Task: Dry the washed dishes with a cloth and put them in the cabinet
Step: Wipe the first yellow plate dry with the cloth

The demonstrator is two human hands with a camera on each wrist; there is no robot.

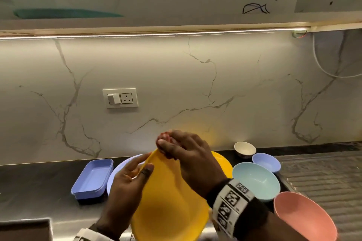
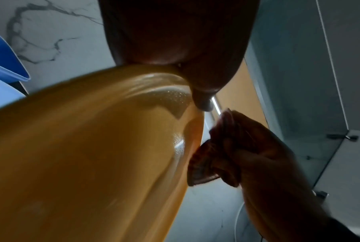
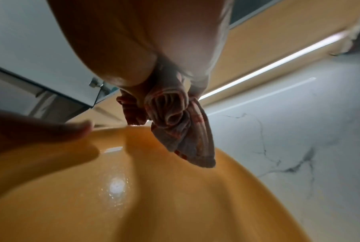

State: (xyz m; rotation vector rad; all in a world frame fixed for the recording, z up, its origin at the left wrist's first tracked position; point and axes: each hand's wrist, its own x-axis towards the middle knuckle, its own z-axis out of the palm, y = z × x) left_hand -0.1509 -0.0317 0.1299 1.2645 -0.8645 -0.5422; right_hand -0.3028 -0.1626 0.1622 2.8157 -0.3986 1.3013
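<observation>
Here my left hand (image 1: pixel 130 177) pinches one yellow plate (image 1: pixel 168 207) tilted above the surface (image 1: pixel 35 186); my right hand (image 1: pixel 188 154) bunches one cloth (image 3: pixel 181 127) against its rim. Four bowls (image 1: pixel 256 180) sit right, one blue tray (image 1: pixel 92 178) left.

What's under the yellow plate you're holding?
Beneath the yellow plate, part of a lilac plate shows on the counter, and another yellow plate. The rest is covered.

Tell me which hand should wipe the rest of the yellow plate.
Right. The right hand already grips the bunched cloth at the yellow plate's top edge, above droplets on its face. The left hand pinches the rim to steady the plate, so it is better kept as the holder.
</observation>
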